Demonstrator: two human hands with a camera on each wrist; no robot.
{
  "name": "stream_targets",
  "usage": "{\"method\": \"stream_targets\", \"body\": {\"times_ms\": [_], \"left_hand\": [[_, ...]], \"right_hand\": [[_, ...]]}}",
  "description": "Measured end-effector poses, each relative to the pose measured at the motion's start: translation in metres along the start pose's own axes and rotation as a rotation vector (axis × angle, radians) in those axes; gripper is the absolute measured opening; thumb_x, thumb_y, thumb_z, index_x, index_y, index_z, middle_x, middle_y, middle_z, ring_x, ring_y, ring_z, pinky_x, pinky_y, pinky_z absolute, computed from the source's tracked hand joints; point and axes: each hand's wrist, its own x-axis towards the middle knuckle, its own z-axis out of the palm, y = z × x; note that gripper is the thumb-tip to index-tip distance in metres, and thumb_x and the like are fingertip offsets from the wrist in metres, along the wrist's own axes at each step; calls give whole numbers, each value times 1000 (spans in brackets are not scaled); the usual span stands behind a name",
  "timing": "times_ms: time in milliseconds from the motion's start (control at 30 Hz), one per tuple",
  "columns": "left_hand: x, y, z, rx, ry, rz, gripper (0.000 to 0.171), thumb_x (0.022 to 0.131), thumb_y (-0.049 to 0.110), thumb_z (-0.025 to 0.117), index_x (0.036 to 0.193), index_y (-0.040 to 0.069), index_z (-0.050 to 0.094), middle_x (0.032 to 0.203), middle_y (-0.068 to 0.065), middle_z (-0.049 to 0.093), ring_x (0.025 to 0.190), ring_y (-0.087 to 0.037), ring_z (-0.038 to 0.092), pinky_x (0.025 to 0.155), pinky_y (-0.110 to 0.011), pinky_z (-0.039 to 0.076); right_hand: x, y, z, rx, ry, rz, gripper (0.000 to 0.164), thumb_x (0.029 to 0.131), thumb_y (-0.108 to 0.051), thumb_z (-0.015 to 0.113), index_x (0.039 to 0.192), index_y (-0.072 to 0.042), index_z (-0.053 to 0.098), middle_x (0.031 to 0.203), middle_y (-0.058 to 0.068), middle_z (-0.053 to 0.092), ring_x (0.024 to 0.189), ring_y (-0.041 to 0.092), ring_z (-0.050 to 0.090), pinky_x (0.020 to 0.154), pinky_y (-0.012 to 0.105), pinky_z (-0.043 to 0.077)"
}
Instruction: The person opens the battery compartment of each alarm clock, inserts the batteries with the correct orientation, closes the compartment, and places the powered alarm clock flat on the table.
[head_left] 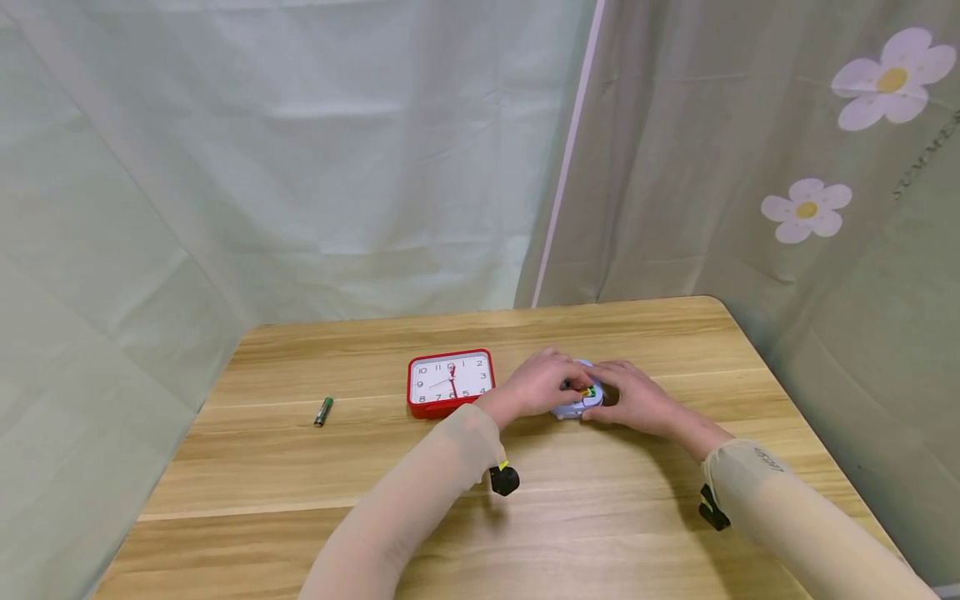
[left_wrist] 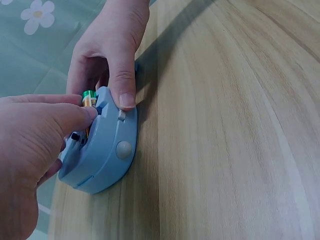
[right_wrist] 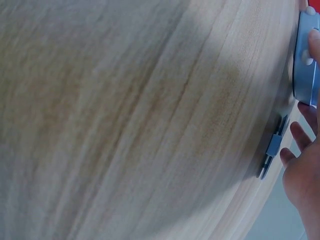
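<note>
Currently resting at one o'clock on wood-grain table (head_left: 600, 533): rounded pale-blue plastic case (left_wrist: 102, 152), gripped by right hand (head_left: 636, 400), long axis roughly seven-to-one in left-wrist view. Pinched by left hand (head_left: 542, 385): green-and-gold cylindrical battery (left_wrist: 89, 98), green end toward twelve. Red-framed rectangular clock (head_left: 452, 377) at nine; past far edge (head_left: 637, 305), grey-green fabric curtain (head_left: 360, 167) at twelve.

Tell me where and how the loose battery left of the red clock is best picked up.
Probably pinched mid-barrel, coming from above: the loose battery is a slim cylinder lying on its side, green end farther from the head camera, so its two long sides look free to take between. The red clock sits apart to its right, leaving room.
</note>
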Motion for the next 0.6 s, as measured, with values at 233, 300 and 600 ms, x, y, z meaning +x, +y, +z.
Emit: {"method": "stream_targets", "body": {"times_ms": [233,300,600], "left_hand": [[-7,-3,1,78,1,64,36,102,35,65,137,33,66,136,5,62,118,-17,48,103,-33,39],[-8,-4,0,124,-5,90,40,103,35,63,143,35,62,138,4,60,119,-17,48,103,-33,39],[-15,-5,-3,227,-43,141,46,104,43,59,149,40,53,136,3,56,125,-17,45,106,-36,38]], "right_hand": [[-2,1,0,2,3,-9,83,85,-53,80,155,-24,48,147,10,55,137,37,44,109,62,33],[-3,2,0,-3,10,-18,84,85,-52,81,156,-26,46,146,11,55,136,38,45,109,62,33],[-1,1,1,-4,11,-40,82,85,-51,81,156,-28,45,145,11,56,135,38,46,110,62,32]]}}
